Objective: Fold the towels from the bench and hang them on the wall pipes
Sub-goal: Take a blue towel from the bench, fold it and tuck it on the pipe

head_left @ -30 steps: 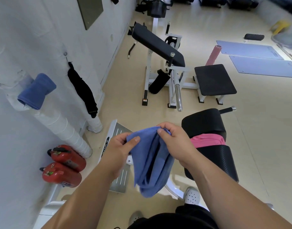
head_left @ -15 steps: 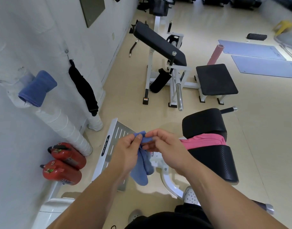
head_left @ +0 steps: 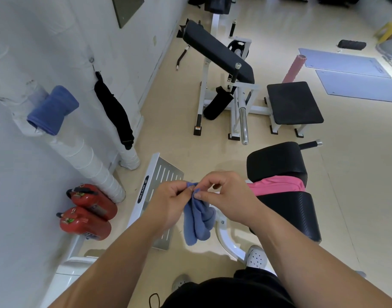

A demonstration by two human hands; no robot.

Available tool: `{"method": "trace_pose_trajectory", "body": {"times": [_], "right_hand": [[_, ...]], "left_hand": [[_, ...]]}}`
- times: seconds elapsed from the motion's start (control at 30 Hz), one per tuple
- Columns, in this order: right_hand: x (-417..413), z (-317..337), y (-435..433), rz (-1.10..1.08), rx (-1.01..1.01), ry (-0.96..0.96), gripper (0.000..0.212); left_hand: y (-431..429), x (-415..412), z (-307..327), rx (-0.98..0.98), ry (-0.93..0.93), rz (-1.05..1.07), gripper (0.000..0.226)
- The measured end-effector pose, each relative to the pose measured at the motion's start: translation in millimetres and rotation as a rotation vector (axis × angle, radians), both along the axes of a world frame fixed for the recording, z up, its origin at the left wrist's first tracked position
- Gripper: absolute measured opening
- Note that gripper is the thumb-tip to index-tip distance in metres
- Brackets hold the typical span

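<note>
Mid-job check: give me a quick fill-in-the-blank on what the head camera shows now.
The left hand and right hand pinch the dangling towel, coloured ____.
On the bench lies a second towel, coloured ____.
The folded blue towel at left hangs over a white ____.
Near it lie two ____ fire extinguishers.
Missing words: blue; pink; pipe; red.
</note>
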State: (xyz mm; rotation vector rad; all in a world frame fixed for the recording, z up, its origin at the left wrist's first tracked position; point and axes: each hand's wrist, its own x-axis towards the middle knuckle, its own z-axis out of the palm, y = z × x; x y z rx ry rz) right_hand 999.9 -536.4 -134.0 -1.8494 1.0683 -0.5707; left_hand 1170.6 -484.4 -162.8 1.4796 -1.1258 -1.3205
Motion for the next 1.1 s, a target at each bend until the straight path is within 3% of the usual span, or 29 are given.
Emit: {"method": "trace_pose_trajectory", "body": {"times": [0.1,0.27,0.37,0.47,0.63,0.77,0.87,0.97,1.1], "right_hand": [[2.2,1.6,0.1,-0.021,-0.010,-0.013,0.009],[4.2,1.3,-0.3,-0.018,-0.080,-0.006,0.010],[3.5,-0.8,0.1,-0.031,-0.143,0.004,0.013],[4.2,-3.7,1.4,-0.047,-0.199,0.047,0.019],[4.2,-10.2,1.9,-0.032,-0.209,0.060,0.024],[6.2,-23.5,9.5,-0.030,-0.129,0.069,0.027],[5.0,-36.0,12.7,-0.013,-0.062,0.078,0.022],[-2.8,-45.5,7.7,0.035,-0.110,0.199,0.009],[-14.7,-57.3,-0.3,0.215,-0.254,0.581,0.016]], "left_hand": [[2.4,2.2,5.4,0.013,-0.003,-0.032,0.044],[4.5,6.3,6.7,0.045,0.080,-0.071,0.030],[5.5,6.4,8.0,0.025,0.125,-0.075,0.035],[5.6,5.0,6.5,-0.018,0.069,-0.082,0.041],[4.3,7.0,-2.0,0.003,-0.011,-0.015,0.032],[6.5,6.1,2.0,-0.030,-0.088,0.012,0.043],[4.5,11.0,2.3,-0.084,-0.096,0.088,0.034],[0.9,22.2,4.0,-0.135,-0.142,0.163,0.030],[-1.0,36.8,7.9,-0.174,-0.243,0.282,0.033]]}}
